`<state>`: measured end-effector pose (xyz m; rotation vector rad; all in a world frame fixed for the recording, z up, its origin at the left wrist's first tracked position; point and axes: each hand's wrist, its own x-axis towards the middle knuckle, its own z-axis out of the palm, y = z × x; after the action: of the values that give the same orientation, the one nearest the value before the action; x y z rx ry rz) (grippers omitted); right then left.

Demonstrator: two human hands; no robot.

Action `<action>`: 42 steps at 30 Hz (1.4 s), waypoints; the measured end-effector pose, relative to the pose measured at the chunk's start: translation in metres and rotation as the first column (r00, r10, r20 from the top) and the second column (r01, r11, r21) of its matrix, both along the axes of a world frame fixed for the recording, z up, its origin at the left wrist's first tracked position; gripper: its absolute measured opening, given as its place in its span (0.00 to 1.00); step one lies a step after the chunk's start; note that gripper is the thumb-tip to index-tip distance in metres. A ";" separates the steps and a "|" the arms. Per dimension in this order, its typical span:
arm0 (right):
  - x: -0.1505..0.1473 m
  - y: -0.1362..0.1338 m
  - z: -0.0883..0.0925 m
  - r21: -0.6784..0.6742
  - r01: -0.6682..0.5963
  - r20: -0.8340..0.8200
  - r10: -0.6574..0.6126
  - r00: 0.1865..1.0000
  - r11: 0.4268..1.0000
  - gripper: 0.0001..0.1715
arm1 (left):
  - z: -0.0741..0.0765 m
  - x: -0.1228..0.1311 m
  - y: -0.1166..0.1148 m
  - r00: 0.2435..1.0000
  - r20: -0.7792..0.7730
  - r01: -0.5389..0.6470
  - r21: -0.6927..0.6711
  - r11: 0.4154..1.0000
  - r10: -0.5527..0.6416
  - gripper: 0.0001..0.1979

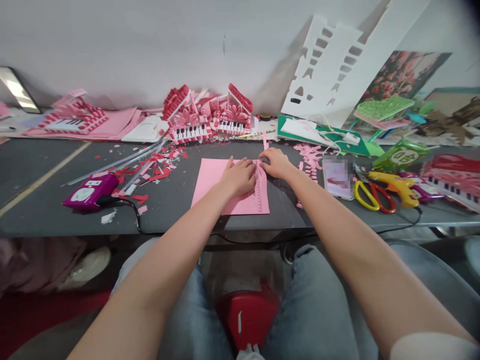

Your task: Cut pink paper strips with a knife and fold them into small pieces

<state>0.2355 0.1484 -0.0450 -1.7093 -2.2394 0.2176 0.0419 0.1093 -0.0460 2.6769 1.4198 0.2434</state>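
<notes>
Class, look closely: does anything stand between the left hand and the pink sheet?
Perhaps a ruler: it lies on the pink sheet near its right edge, by the fingertips of the left hand. Whether they press on it is hard to tell. Nothing else visible is in between.

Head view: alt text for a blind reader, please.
The left hand rests on a pink sheet beside a ruler; the right hand holds a small dark object near the sheet's far right corner. Piano-shaped models stand behind.
</notes>
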 end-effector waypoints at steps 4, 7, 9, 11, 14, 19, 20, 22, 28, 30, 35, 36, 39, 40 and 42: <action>-0.004 -0.001 -0.002 0.011 0.016 -0.007 -0.016 1.000 1.000 0.19 | 0.002 -0.003 -0.011 0.999 -0.011 0.036 -0.008 0.999 -0.036 0.27; -0.008 -0.002 -0.001 0.013 0.022 -0.007 -0.022 1.000 1.000 0.20 | 0.001 -0.004 -0.019 0.999 0.019 0.039 -0.032 0.999 -0.038 0.28; -0.010 -0.005 0.000 0.015 0.026 -0.007 -0.026 1.000 1.000 0.21 | 0.000 -0.004 -0.023 0.999 0.030 0.032 -0.037 0.999 -0.031 0.28; -0.011 -0.007 0.001 0.021 0.033 -0.012 -0.033 0.999 0.999 0.21 | -0.001 -0.004 -0.024 0.999 0.034 0.028 -0.039 0.999 -0.027 0.28; -0.007 -0.008 0.004 0.037 0.080 -0.034 -0.079 0.996 0.996 0.21 | -0.001 -0.003 -0.024 0.999 0.037 0.024 -0.054 0.998 -0.022 0.28; 0.007 -0.008 0.011 0.062 0.239 -0.019 -0.238 0.971 0.969 0.20 | -0.001 -0.002 -0.024 0.999 0.044 0.013 -0.059 0.998 -0.011 0.28; 0.010 -0.010 0.012 0.052 0.256 -0.013 -0.256 0.967 0.965 0.19 | -0.001 -0.002 -0.025 0.999 0.044 0.011 -0.058 0.998 -0.009 0.28; 0.014 -0.013 0.015 0.014 0.277 0.003 -0.277 0.961 0.961 0.18 | -0.001 -0.002 -0.025 0.999 0.045 0.011 -0.058 0.998 -0.009 0.28; 0.018 -0.021 0.017 -0.067 0.285 0.052 -0.282 0.958 0.956 0.23 | -0.001 -0.002 -0.025 0.999 0.048 0.015 -0.053 0.998 -0.013 0.30; 0.020 -0.020 0.017 -0.045 0.269 0.019 -0.268 0.963 0.962 0.27 | -0.001 -0.003 -0.024 0.999 0.046 0.018 -0.053 0.998 -0.015 0.30; 0.028 -0.026 0.024 -0.117 0.191 -0.368 -0.221 0.903 0.975 0.12 | -0.003 -0.004 -0.021 0.998 0.052 0.037 -0.044 0.998 -0.034 0.29; 0.030 -0.030 0.025 -0.172 0.149 -0.489 -0.216 0.845 0.974 0.12 | -0.003 -0.004 -0.021 0.998 0.055 0.044 -0.036 0.998 -0.042 0.29; 0.037 -0.045 0.031 -0.237 0.004 -0.729 -0.180 0.660 0.971 0.11 | -0.004 -0.003 -0.021 0.996 0.066 0.058 -0.012 0.998 -0.057 0.29; 0.039 -0.051 0.032 -0.206 -0.021 -0.752 -0.145 0.643 0.978 0.13 | -0.004 -0.003 -0.021 0.996 0.067 0.060 -0.008 0.998 -0.059 0.29; 0.045 -0.062 0.034 -0.099 -0.029 -0.735 -0.054 0.676 0.995 0.17 | -0.004 -0.003 -0.022 0.997 0.062 0.056 -0.012 0.998 -0.055 0.29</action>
<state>0.2803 0.0866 -0.0105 -1.3202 -1.6074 0.8716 0.0393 0.0878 -0.0496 2.6688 1.3232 0.3084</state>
